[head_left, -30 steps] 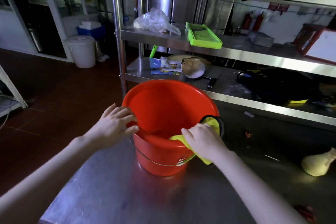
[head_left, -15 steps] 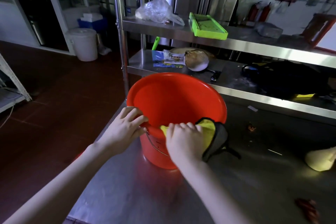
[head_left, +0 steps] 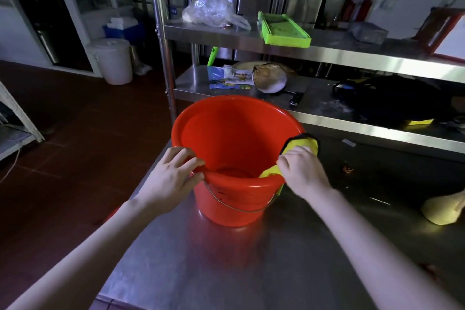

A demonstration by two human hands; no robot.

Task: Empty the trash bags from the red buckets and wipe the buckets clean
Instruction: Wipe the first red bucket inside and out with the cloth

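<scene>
1. Head view: the red bucket (head_left: 234,133) stands upright on the steel table (head_left: 226,267).
2. The left hand (head_left: 173,178) grips its left rim, with the fingers curled over the edge.
3. The right hand (head_left: 303,175) clutches a yellow cloth (head_left: 305,144) against the right rim.

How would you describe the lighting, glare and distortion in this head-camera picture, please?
Head view: dim overall, with the red bucket brightest; soft glare and a red reflection on the steel table; the wide-angle lens slants the shelf post; the right hand on the yellow cloth looks slightly smeared.
</scene>
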